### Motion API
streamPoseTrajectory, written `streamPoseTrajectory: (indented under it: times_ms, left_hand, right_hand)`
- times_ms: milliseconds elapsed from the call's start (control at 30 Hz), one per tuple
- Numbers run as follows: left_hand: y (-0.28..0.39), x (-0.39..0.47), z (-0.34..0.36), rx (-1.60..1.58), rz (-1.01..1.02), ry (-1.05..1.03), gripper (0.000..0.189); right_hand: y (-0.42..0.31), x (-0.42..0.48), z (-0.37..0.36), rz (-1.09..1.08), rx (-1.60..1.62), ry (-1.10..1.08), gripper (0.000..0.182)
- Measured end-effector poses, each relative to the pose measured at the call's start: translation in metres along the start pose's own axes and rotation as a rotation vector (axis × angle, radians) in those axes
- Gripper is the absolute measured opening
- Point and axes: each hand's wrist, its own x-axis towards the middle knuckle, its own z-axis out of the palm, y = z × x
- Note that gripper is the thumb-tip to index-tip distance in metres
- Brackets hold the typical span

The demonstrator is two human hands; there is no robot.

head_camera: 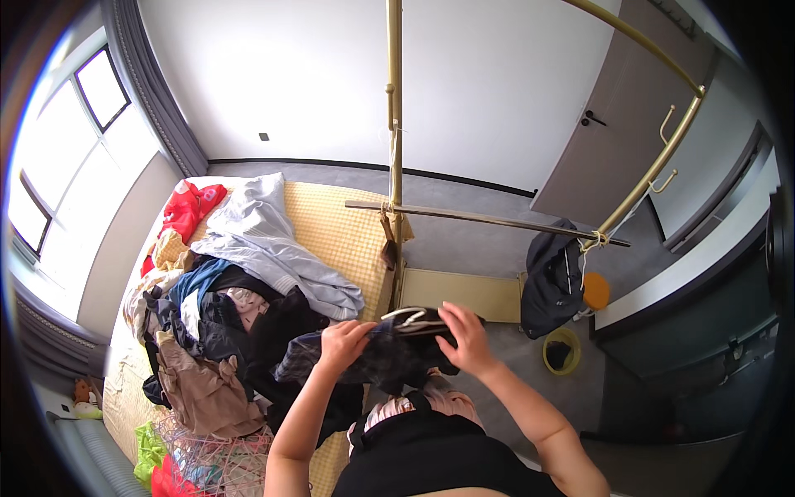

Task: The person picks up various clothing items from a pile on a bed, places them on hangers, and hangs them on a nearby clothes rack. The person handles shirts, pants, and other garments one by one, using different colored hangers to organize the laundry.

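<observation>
A dark plaid garment (379,357) is held up in front of my body, above the bed's near right edge. My left hand (343,343) grips its left side, fingers curled over the cloth. On the other side my right hand (464,340) has thumb and fingers around the garment's dark right edge. White clothes hangers (410,318) show at the garment's top, between my hands; their lower parts are hidden by cloth.
Left of me is a bed with a yellow checked sheet (338,217). It bears piled clothes (217,329), a light blue garment (261,242) and tangled wire hangers (217,456). Ahead stands a gold clothes rack (395,168) with a hanging dark jacket (549,286). A yellow bin (574,360) sits right.
</observation>
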Motion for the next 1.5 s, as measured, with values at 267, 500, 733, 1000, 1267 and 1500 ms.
streamPoseTrajectory:
  times_ms: [267, 500, 733, 1000, 1267, 1500]
  left_hand:
    - [0.017, 0.020, 0.019, -0.141, 0.108, 0.050, 0.034]
    - [-0.011, 0.011, 0.091, -0.213, -0.368, 0.116, 0.058]
    - [0.026, 0.063, 0.173, -0.265, -0.264, -0.048, 0.029]
    - [0.070, 0.177, 0.185, -0.512, -0.478, 0.489, 0.028]
    - [0.025, 0.180, 0.263, -0.048, -0.743, 0.036, 0.035]
    - [0.096, 0.140, 0.332, -0.308, -0.669, -0.068, 0.019]
  right_hand:
    - [0.011, -0.028, -0.005, 0.057, 0.008, -0.158, 0.019]
    - [0.014, -0.047, -0.086, 0.133, -0.165, -0.010, 0.017]
    - [0.038, -0.068, -0.160, 0.233, -0.213, 0.127, 0.014]
    - [0.136, -0.165, -0.229, 0.385, -0.275, -0.185, 0.019]
    - [0.171, -0.125, -0.282, 0.408, -0.172, 0.234, 0.011]
    - [0.274, -0.180, -0.191, 0.889, 0.328, -0.062, 0.020]
